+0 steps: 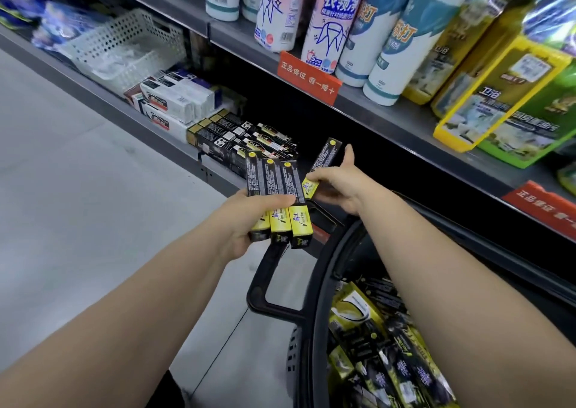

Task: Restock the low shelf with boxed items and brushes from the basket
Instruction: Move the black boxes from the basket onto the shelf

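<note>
Left hand (246, 220) is gripping three boxes (274, 183), fanned side by side, with the thumb lying across their faces and the fingers curling beneath. Each box is long and narrow, black with fine white print, carrying a small yellow dot near the far end and a yellow panel with dark characters near the hand. Right hand (339, 186) is pinching the yellow end of a fourth box (325, 155) of the same design, while one digit is pointing straight out past it. The fourth box is tilting away from the fan, just beside it, and is pointing into the dark opening of the low shelf (93, 94). All four boxes are being held in the air in front of that shelf. On the shelf, stacked black boxes (230, 139) are lying just left of the hands, with white boxes (177, 99) beside them. A black basket (294, 357) is sitting under the right forearm, holding more black-and-yellow packs (374, 345).
</note>
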Tool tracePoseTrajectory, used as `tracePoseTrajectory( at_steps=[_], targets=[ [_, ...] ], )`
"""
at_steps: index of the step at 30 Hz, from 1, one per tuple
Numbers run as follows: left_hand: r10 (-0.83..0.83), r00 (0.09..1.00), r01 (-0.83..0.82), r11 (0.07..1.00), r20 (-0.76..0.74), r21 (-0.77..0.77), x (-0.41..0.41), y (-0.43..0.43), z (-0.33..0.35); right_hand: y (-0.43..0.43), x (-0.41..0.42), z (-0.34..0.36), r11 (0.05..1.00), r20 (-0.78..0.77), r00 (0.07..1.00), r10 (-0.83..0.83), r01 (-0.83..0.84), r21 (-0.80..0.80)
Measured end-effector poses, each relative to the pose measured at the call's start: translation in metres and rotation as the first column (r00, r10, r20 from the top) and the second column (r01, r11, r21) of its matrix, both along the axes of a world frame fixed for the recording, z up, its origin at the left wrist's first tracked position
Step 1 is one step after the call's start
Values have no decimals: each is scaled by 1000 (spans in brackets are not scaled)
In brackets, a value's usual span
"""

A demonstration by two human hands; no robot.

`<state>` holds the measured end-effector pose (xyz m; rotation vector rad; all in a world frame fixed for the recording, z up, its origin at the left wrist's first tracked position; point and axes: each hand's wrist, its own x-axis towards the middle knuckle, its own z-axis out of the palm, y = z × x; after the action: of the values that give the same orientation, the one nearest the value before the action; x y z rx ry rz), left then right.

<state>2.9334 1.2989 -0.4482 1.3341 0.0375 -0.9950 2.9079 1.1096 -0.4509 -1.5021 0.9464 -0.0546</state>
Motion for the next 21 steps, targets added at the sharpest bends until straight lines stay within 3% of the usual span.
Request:
tracePoseTrajectory(
  at_steps=[6, 9, 13, 17, 21],
  targets=[
    [-106, 990, 102, 994, -91, -45, -12, -6, -8, -20, -7, -7, 989, -34, 992, 123, -126, -83],
    [40, 997, -41, 999, -62, -7, 10, -3, -14, -28, 1, -15, 985, -52, 992, 115, -121, -122],
    [204, 962, -225, 969, 180, 105, 51, 1, -28, -41, 25, -33, 935, -171, 973, 154, -200, -294],
    [285, 951, -294, 953, 117, 68, 71, -6, -43, -65, 59, -52, 790, -406, 905, 125, -339, -511],
    [273, 951, -288, 953, 144, 91, 80, -13, -54, -80, 82, -78, 827, -475, 880, 1, -268, -494]
  ],
)
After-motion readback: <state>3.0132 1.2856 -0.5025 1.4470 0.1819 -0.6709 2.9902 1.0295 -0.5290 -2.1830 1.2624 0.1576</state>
